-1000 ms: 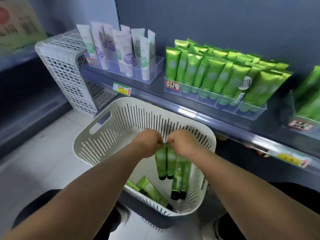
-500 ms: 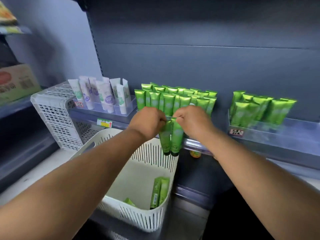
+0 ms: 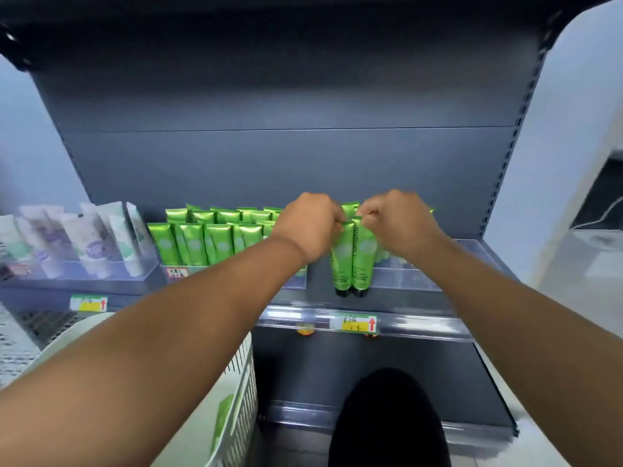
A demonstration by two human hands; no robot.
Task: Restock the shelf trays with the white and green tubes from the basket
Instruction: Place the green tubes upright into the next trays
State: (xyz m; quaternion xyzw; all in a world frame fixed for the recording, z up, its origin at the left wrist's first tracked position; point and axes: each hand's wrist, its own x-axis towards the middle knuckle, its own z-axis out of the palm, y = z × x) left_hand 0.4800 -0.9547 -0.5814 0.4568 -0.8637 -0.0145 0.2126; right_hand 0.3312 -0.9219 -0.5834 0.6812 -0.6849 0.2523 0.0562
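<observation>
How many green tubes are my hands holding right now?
2: one tube hangs from the left hand, one tube from the right hand, side by side; more may be hidden behind.

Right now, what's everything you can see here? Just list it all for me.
Held green tubes: two, green with black caps, hanging cap-down in front of the shelf, pinched at the top by both hands.
Shelved green tubes: many, too packed to count, upright in a clear tray.
White tubes: several, blurred, white with purple or green marks, clear tray at far left.
Right tray: one, clear, right of the held tubes, contents mostly hidden.
Price tags: two, yellow and green, shelf edge.
Basket: one, white, slotted, lower left.
Left hand: closed on tube tops.
Right hand: closed on tube tops.
</observation>
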